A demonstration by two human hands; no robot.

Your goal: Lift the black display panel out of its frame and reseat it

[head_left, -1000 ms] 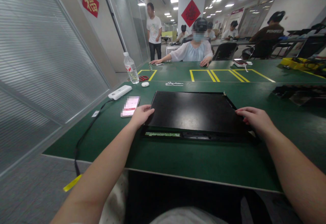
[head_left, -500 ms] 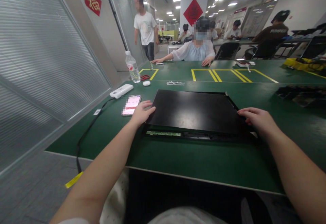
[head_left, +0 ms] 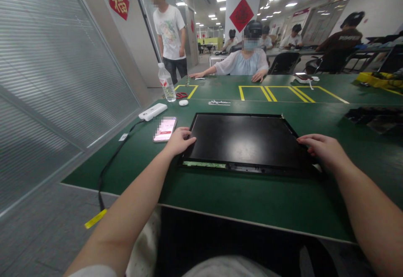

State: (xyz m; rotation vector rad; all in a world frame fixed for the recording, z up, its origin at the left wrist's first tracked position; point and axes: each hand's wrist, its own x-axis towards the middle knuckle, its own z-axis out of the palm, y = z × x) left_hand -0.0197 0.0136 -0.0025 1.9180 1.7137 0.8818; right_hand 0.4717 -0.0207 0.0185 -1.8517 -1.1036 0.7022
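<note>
A flat black display panel (head_left: 242, 138) lies on the green table in front of me, inside a thin black frame (head_left: 261, 169). Along its near left edge a strip of green circuit board (head_left: 204, 165) shows. My left hand (head_left: 181, 140) grips the panel's left edge, thumb on top and its other fingers partly hidden. At the right edge, my right hand (head_left: 323, 149) pinches the panel's side with thumb and forefinger; the remaining fingers curl below. A small pale piece (head_left: 317, 168) sticks out by the near right corner.
Left of the panel are a phone (head_left: 165, 129), a white power bank (head_left: 153, 112) with a black strap, a water bottle (head_left: 166, 82) and red-handled scissors (head_left: 181, 95). Small white strips (head_left: 219, 103) lie beyond it. A masked person (head_left: 245, 61) sits opposite; another person (head_left: 170, 33) stands left.
The panel has come down from a raised, slightly skewed position and now lies level within the frame. Both hands stay at its sides. The standing person has come closer.
</note>
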